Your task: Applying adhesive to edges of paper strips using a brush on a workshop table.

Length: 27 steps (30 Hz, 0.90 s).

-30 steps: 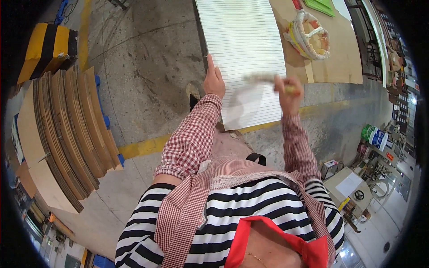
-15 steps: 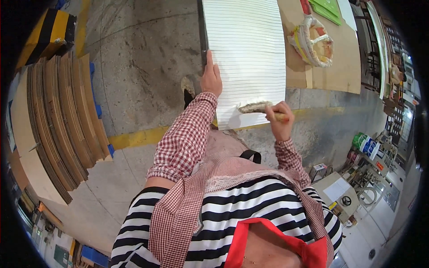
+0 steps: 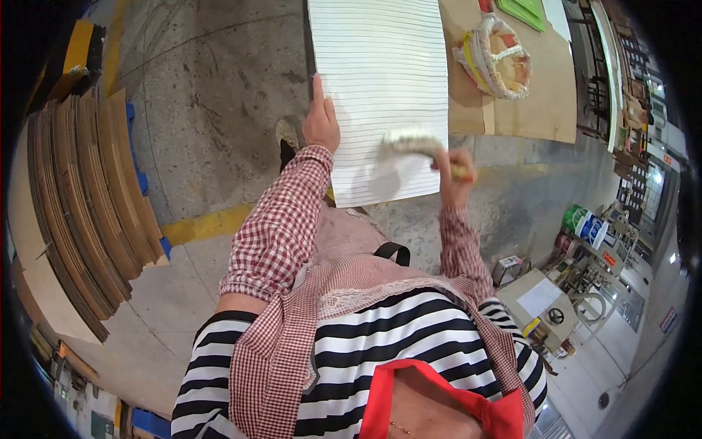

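Observation:
A white sheet stack (image 3: pixel 380 80) with thin dark lines running across it extends away in front of me. My left hand (image 3: pixel 322 123) rests along its left edge, with the index finger stretched forward and the thumb apart. My right hand (image 3: pixel 455 175) is wrapped round the handle of a wide brush (image 3: pixel 413 144) at the near right part of the stack. Motion blurs the brush, and a shadow falls beside it; whether its bristles touch the surface I cannot tell.
Right of the stack, a residue-crusted container (image 3: pixel 504 69) stands on brown cardboard (image 3: pixel 537 113), near green sheets (image 3: pixel 523 11). Stacked cardboard (image 3: pixel 88 212) stands on the left. A machine with a small handwheel (image 3: pixel 556 316) is at the lower right. A shoe (image 3: pixel 287 134) shows beside the stack.
The brush has moved away from me over the lined surface, off the near edge. My left hand keeps its place on the stack's edge. The whole view has shifted slightly.

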Tool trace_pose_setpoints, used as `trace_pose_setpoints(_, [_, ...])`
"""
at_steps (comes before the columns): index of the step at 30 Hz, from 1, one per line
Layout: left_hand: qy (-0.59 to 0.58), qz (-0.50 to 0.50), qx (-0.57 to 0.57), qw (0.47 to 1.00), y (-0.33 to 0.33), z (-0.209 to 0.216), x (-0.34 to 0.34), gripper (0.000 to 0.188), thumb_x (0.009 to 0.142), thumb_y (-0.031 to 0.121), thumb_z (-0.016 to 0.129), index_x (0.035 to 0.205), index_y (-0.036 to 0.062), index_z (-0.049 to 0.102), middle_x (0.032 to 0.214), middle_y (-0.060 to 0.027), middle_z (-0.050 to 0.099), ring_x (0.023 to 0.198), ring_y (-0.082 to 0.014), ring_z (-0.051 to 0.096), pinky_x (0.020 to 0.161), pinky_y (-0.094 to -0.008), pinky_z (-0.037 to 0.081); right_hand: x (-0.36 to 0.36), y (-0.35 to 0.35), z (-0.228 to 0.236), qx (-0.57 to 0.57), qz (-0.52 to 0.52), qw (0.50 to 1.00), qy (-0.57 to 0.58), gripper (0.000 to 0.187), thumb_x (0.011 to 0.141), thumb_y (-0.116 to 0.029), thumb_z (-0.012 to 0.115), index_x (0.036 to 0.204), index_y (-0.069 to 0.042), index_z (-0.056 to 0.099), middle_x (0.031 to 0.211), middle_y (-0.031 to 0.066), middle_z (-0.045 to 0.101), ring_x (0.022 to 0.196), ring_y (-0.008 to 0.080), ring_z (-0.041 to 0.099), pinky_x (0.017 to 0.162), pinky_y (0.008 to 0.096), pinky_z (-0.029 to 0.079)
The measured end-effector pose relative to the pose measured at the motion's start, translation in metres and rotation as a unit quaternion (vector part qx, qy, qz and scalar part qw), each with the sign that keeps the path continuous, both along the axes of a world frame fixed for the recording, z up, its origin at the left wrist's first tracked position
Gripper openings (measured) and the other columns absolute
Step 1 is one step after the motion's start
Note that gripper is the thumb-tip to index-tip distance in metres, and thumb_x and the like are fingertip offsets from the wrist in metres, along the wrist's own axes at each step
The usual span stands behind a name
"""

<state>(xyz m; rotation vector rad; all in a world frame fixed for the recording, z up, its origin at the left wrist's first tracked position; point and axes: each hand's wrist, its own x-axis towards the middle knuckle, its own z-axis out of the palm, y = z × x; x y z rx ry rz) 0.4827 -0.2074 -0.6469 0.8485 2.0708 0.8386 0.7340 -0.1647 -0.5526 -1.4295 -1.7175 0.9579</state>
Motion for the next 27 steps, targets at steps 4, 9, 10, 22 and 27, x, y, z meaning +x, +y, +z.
trace_pose_setpoints(4, [-0.003, 0.019, 0.037, 0.999, -0.004, -0.012, 0.000, 0.052, 0.102, 0.028, 0.027, 0.150, 0.0209, 0.011, 0.138, -0.0156, 0.047, 0.113, -0.0341, 0.056, 0.089, -0.0400, 0.050, -0.001, 0.005, 0.022, -0.050, 0.029, 0.998, 0.006, 0.024, 0.084, -0.009, 0.069, 0.066, 0.000, 0.056, 0.059, 0.0033, 0.054, 0.055, 0.0100, 0.057, 0.052, 0.0221, 0.046])
trace_pose_setpoints(9, [-0.025, 0.018, 0.012, 0.999, -0.002, -0.006, 0.000, 0.052, 0.102, 0.028, 0.028, 0.150, 0.0266, 0.010, 0.141, -0.0144, 0.044, 0.117, -0.0346, 0.053, 0.095, -0.0410, 0.047, -0.107, 0.108, 0.038, 0.041, 0.025, 0.999, 0.023, 0.023, 0.083, -0.019, 0.073, 0.079, 0.001, 0.063, 0.069, 0.0068, 0.063, 0.059, 0.0132, 0.063, 0.052, 0.0250, 0.049])
trace_pose_setpoints(10, [-0.031, 0.010, 0.010, 0.999, 0.002, -0.005, 0.003, 0.052, 0.101, 0.028, 0.028, 0.150, 0.0275, 0.009, 0.141, -0.0143, 0.044, 0.117, -0.0344, 0.053, 0.095, -0.0412, 0.047, -0.130, 0.130, 0.032, 0.045, 0.034, 0.997, 0.060, 0.023, 0.082, -0.020, 0.074, 0.080, 0.000, 0.064, 0.071, 0.0066, 0.063, 0.059, 0.0129, 0.063, 0.052, 0.0250, 0.050])
trace_pose_setpoints(22, [0.033, 0.035, 0.091, 0.995, -0.007, -0.019, 0.005, 0.056, 0.100, 0.028, 0.031, 0.150, 0.0282, 0.006, 0.122, -0.0188, 0.058, 0.093, -0.0375, 0.062, 0.079, -0.0437, 0.052, -0.092, 0.041, 0.038, 0.046, 0.247, 0.959, -0.130, 0.019, 0.077, -0.007, 0.074, 0.068, 0.001, 0.059, 0.063, 0.0052, 0.055, 0.059, 0.0119, 0.051, 0.054, 0.0257, 0.041])
trace_pose_setpoints(27, [0.011, 0.026, 0.049, 0.998, -0.006, -0.016, 0.006, 0.057, 0.099, 0.028, 0.031, 0.150, 0.0279, 0.007, 0.127, -0.0193, 0.054, 0.094, -0.0382, 0.061, 0.079, -0.0444, 0.052, -0.134, 0.104, 0.045, 0.026, 0.151, 0.987, -0.041, 0.024, 0.078, -0.010, 0.076, 0.066, 0.001, 0.058, 0.063, 0.0049, 0.056, 0.058, 0.0104, 0.053, 0.054, 0.0254, 0.041])
